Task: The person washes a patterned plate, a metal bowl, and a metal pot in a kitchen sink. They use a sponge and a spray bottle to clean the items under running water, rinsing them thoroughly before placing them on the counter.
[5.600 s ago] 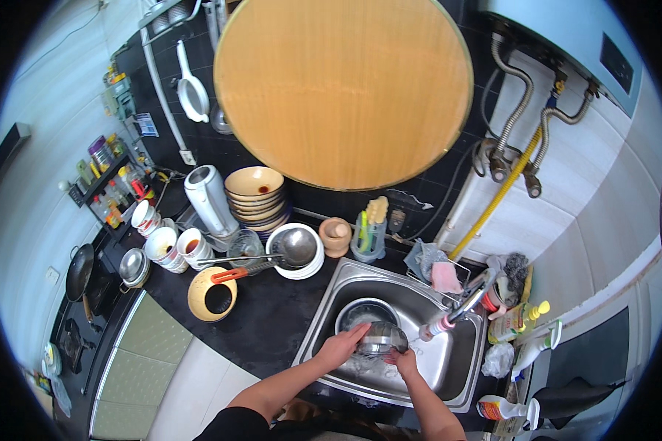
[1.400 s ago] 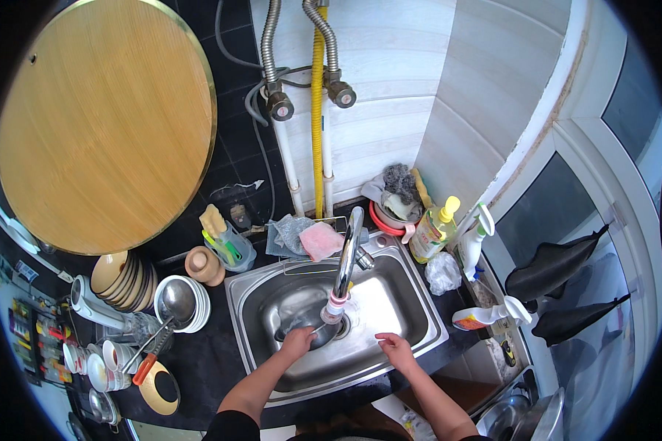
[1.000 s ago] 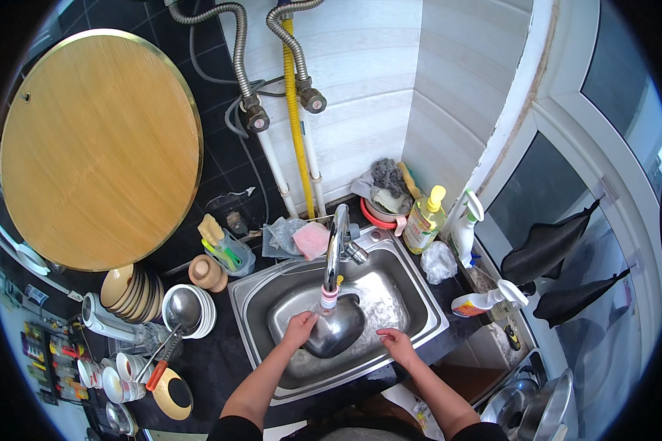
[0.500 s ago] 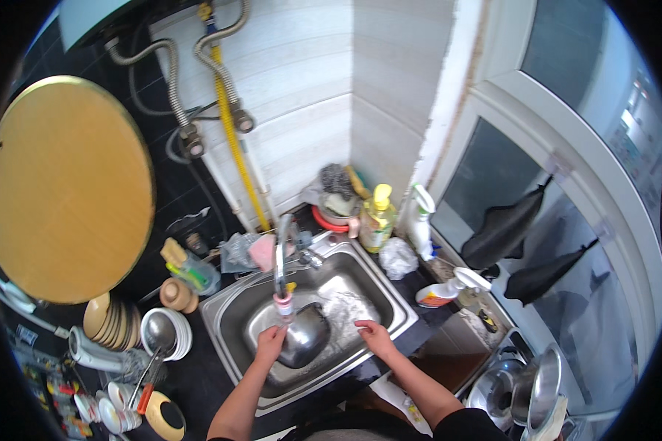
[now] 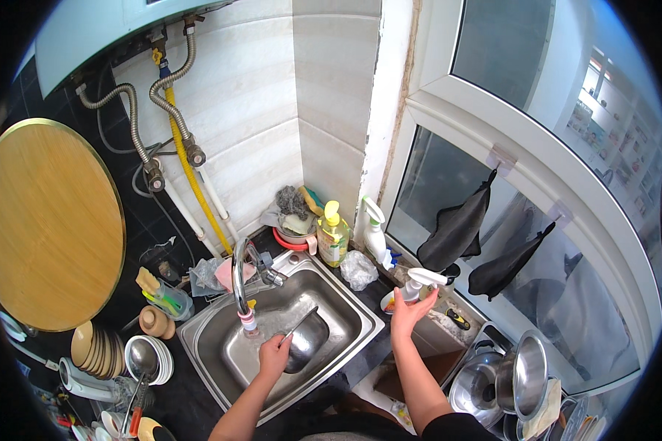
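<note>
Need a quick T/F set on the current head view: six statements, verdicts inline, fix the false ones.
1. The left hand holds a metal bowl at the sink. True.
2. The right hand is on the faucet. False: it is at the white-headed spray bottle to the right of the sink.
3. The corrugated hose along the white wall is red. False: it is yellow.
4. The metal ladle lies over the stack of white bowls. True.
5. Two black cloths hang from the round wooden board. False: they hang on the white window frame.
6. A bottle with a yellow top stands behind the sink. True.
</note>
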